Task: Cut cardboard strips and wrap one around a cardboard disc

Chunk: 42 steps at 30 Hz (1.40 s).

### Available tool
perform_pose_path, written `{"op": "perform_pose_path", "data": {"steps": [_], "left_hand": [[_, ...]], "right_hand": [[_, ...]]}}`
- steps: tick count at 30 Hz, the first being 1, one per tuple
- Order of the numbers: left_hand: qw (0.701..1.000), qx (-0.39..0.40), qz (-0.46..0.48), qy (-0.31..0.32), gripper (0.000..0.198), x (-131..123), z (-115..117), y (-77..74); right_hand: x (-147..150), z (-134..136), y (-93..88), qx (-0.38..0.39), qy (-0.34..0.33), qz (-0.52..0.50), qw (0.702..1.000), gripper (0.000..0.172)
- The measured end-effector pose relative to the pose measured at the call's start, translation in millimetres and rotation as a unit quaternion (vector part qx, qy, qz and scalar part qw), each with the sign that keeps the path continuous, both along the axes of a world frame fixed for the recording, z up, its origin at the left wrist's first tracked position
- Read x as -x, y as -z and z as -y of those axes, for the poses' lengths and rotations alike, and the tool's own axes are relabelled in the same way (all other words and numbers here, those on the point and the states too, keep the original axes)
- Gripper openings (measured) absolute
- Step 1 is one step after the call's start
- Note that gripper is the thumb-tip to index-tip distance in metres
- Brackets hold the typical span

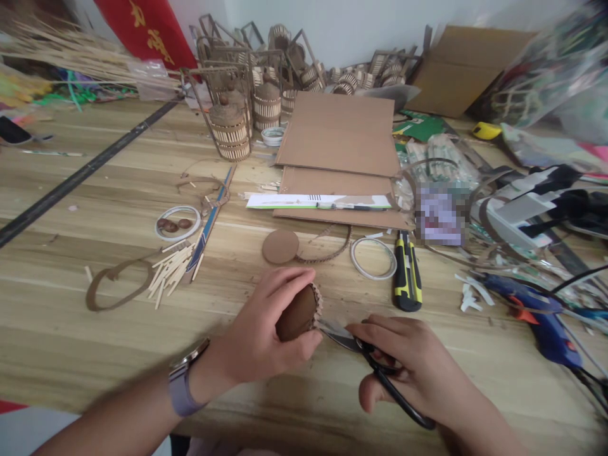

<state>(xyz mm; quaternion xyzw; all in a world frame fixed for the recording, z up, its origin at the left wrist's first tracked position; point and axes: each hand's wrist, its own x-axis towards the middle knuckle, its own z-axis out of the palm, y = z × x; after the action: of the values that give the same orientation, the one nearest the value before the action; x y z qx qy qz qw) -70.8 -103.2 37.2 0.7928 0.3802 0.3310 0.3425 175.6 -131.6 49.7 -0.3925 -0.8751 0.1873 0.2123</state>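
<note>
Near the front of the wooden table, my left hand (266,329) is wrapped round a small brown cardboard cup (297,313), tilted so its hollow shows, with a corrugated edge on the right. My right hand (403,361) is closed on black-handled scissors (344,337). Their blade tips reach the cup's corrugated edge; whether they touch it I cannot tell. Just beyond my left hand lie a round cardboard disc (280,246) and a curved corrugated strip (327,258). A roll of white tape (373,258) and a yellow-black utility knife (407,272) lie beyond the scissors.
At left are small wooden sticks (171,272), a brown paper loop (102,297) and a tape ring (177,223) round several brown beads. Cardboard sheets (337,133) lie ahead, with slatted miniature buckets (232,136) behind. A blue glue gun (546,323) with a cord lies right.
</note>
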Motion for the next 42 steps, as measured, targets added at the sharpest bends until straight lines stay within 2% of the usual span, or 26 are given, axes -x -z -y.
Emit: {"op": "perform_pose_path", "data": {"steps": [10,21,30,35,42], "left_hand": [[0.999,0.018,0.003,0.027,0.058,1.9,-0.2,4.7],[0.999,0.026,-0.003,0.033,0.058,0.8,0.3,2.4],[0.999,0.02,0.015,0.027,0.061,2.7,2.6,14.8],[0.999,0.031,0.028,0.026,0.06,2.3,2.4,12.6],[0.998,0.046,0.032,0.018,0.06,2.2,1.6,10.0]], "right_hand": [[-0.3,-0.4,-1.0,-0.024,-0.01,-0.003,1.0,0.061],[-2.9,1.6,3.0,0.027,-0.021,-0.004,0.999,0.062],[-1.1,0.7,0.7,0.022,-0.029,-0.004,0.999,0.063],[-0.6,1.0,0.7,-0.003,-0.019,-0.009,1.0,0.065],[-2.1,-0.5,4.8,0.008,-0.01,-0.027,1.0,0.061]]}}
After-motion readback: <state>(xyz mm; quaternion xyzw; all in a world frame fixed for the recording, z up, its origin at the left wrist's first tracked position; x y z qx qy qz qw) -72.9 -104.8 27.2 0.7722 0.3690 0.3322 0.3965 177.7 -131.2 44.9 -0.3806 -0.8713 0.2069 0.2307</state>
